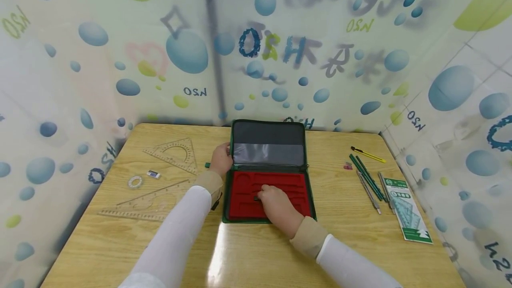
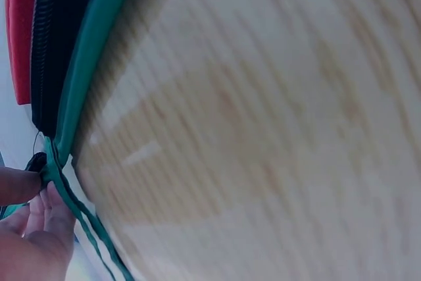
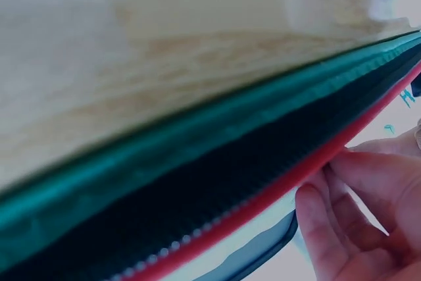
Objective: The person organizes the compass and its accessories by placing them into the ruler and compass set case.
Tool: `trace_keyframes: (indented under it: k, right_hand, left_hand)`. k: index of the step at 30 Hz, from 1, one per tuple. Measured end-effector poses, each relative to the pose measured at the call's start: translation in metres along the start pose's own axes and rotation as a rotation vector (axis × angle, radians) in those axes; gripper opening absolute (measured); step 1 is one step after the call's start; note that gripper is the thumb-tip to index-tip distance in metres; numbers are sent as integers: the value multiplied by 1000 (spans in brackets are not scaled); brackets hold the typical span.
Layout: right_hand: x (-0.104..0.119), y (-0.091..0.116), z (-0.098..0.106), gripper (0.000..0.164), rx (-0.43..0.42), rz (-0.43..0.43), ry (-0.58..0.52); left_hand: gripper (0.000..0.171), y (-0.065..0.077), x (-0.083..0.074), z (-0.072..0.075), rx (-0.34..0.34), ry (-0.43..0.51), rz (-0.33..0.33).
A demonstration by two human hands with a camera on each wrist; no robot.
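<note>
Green zip case (image 1: 267, 170) lies open at the middle of the wooden table (image 1: 256, 252), lid propped up at the far side, red moulded tray (image 1: 244, 190) facing up. Left hand (image 1: 221, 158) holds the case's left edge at the hinge, thumb and fingers pinching the green trim (image 2: 56, 162). Right hand (image 1: 278, 203) rests on the red tray, fingers curled down onto a small dark item (image 1: 256, 198); whether they pinch it cannot be told. Clear set squares (image 1: 176, 154) lie left of the case, pencils (image 1: 366, 174) lie right.
</note>
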State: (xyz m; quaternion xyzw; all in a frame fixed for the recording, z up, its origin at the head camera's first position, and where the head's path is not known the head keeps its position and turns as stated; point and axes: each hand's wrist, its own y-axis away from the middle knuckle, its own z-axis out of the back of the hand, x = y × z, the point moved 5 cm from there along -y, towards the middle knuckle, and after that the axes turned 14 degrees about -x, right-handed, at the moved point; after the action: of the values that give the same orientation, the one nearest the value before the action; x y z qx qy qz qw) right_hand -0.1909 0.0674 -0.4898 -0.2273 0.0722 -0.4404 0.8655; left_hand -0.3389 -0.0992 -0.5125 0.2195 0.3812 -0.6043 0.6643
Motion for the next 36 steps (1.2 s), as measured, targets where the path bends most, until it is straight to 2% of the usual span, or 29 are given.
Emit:
trace_keyframes:
  k: [3, 6, 12, 17, 24, 28, 32, 36]
  right_hand:
    - [1, 1, 0, 17, 4, 27, 16]
    - [3, 2, -1, 15, 50, 76, 64]
    - [13, 12, -3, 9, 116, 249, 261]
    - [15, 18, -5, 14, 131, 278, 297]
    - [9, 20, -1, 21, 131, 208, 203]
    - [-4, 18, 6, 21, 62, 151, 156]
    - [-39, 14, 17, 19, -69, 24, 128]
    - [-93, 15, 27, 19, -108, -175, 119]
  left_hand:
    - [47, 0, 0, 0, 1, -1, 7]
    - [46, 0, 1, 1, -2, 1, 10]
    - [47, -1, 1, 1, -8, 5, -11]
    - [46, -2, 2, 1, -16, -4, -21]
    - [45, -2, 3, 0, -21, -8, -12]
    - [46, 0, 4, -1, -20, 4, -9]
    - [46, 0, 4, -1, -27, 9, -16]
    - [46, 0, 5, -1, -26, 9, -16]
